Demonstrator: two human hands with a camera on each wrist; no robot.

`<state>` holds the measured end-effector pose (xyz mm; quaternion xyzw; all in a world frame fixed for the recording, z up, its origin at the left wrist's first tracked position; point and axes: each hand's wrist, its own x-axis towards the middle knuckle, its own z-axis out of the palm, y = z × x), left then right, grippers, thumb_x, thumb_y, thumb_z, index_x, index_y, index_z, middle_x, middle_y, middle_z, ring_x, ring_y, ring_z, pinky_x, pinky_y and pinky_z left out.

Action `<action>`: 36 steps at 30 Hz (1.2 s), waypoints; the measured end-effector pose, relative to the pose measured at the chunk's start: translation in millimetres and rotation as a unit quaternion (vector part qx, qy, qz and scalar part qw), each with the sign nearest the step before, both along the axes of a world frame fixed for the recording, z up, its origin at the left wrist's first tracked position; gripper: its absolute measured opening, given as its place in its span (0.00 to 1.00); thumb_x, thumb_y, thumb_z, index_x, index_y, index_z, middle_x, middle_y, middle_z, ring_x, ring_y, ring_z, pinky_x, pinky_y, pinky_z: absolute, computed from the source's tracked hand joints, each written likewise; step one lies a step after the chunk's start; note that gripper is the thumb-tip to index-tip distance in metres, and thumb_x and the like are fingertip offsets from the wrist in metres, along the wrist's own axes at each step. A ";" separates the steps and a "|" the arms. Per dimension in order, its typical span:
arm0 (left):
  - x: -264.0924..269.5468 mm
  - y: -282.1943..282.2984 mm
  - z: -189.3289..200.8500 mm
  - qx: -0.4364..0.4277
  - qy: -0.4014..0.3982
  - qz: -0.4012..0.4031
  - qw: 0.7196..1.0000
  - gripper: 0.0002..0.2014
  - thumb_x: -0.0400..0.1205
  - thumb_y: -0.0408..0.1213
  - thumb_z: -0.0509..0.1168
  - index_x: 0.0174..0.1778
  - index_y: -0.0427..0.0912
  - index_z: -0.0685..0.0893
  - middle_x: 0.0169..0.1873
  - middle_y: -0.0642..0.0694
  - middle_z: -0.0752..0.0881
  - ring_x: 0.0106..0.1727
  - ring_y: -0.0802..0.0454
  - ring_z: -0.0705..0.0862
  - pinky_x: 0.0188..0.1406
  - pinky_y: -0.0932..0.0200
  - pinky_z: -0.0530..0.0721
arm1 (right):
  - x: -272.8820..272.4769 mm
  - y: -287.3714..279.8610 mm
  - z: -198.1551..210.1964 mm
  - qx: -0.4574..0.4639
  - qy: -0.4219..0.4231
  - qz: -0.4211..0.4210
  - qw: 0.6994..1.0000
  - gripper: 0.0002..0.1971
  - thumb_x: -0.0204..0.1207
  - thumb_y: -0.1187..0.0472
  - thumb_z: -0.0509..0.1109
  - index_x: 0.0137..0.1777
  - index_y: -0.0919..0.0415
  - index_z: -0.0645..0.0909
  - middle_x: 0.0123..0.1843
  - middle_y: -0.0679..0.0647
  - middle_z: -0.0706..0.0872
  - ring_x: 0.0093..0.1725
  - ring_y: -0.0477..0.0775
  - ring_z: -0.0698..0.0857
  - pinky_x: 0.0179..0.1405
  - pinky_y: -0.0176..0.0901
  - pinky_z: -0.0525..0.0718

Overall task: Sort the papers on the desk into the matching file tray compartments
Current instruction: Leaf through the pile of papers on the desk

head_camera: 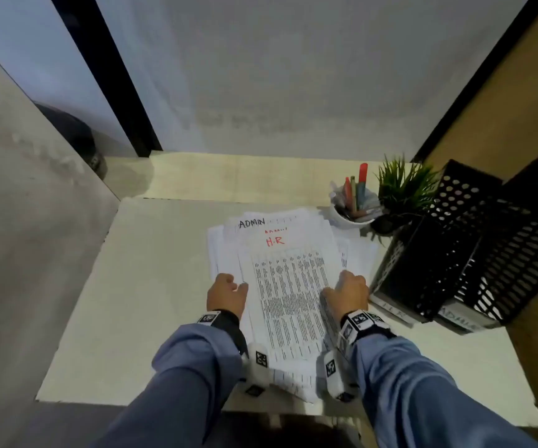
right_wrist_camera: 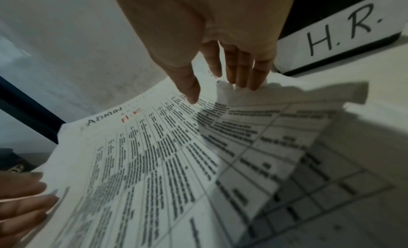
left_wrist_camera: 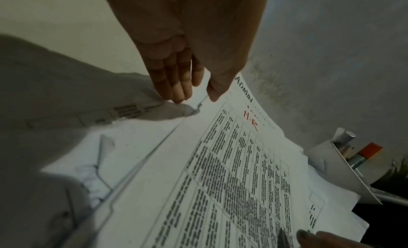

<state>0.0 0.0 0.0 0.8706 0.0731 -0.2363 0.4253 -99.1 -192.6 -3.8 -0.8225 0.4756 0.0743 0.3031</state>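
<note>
A loose pile of printed papers (head_camera: 225, 250) lies mid-desk. Its top sheet (head_camera: 290, 295) (left_wrist_camera: 232, 182) (right_wrist_camera: 154, 155) carries a red "H.R"; under it a sheet marked "ADMIN" (head_camera: 253, 223) (right_wrist_camera: 103, 117) sticks out at the far end. My left hand (head_camera: 232, 286) (left_wrist_camera: 196, 92) is at the pile's left edge, straight fingertips on the lower sheets and thumb on the top sheet. My right hand (head_camera: 345, 291) (right_wrist_camera: 220, 91) is at the right edge, thumb on the print, straight fingers against a raised paper edge. Two black mesh file trays stand to the right, labelled H.R (head_camera: 449, 221) (right_wrist_camera: 340, 35) and ADMIN (head_camera: 520, 253).
A white cup of pens (head_camera: 353, 218) (left_wrist_camera: 331, 157) and a small green plant (head_camera: 403, 189) stand behind the pile, close to the trays. The pale desk (head_camera: 148, 286) stretches bare to the left. Grey walls close in behind and on the left.
</note>
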 end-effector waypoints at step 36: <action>1.3 6.7 -11.0 -0.079 -0.051 0.060 0.994 0.16 0.72 0.19 0.57 0.32 0.42 0.86 0.47 0.43 0.89 0.51 0.44 0.85 0.56 0.56 0.81 | -14.2 0.1 2.0 0.365 -0.355 -0.303 0.805 0.15 0.61 0.74 0.55 0.18 0.62 0.73 0.25 0.64 0.81 0.26 0.56 0.77 0.29 0.38 0.74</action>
